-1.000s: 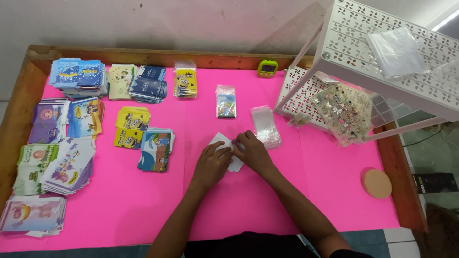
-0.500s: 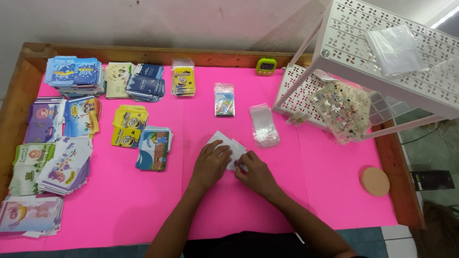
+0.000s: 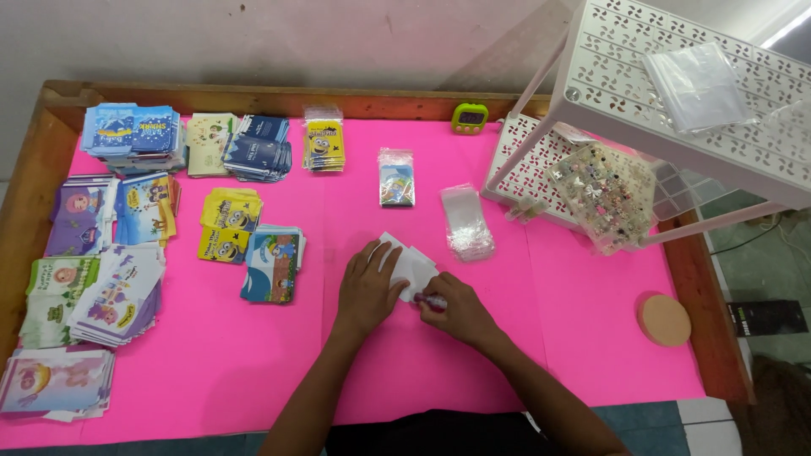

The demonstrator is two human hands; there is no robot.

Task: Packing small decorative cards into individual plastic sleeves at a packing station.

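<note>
Left hand (image 3: 368, 287) lies flat, fingers together, pressing a white card (image 3: 411, 263) onto the pink surface (image 3: 253, 371) near its centre. Right hand (image 3: 454, 308) is pinched on a small pink item (image 3: 432, 301) at the card's lower edge. The card looks light, thin and bendable, best held by its edges. The pinched item is mostly hidden; its kind cannot be told.

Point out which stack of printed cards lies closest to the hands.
The blue-and-white stack just left of the left hand. It sits nearest the table's middle, beside the yellow stack; all other card stacks lie further left or along the back edge.
</note>
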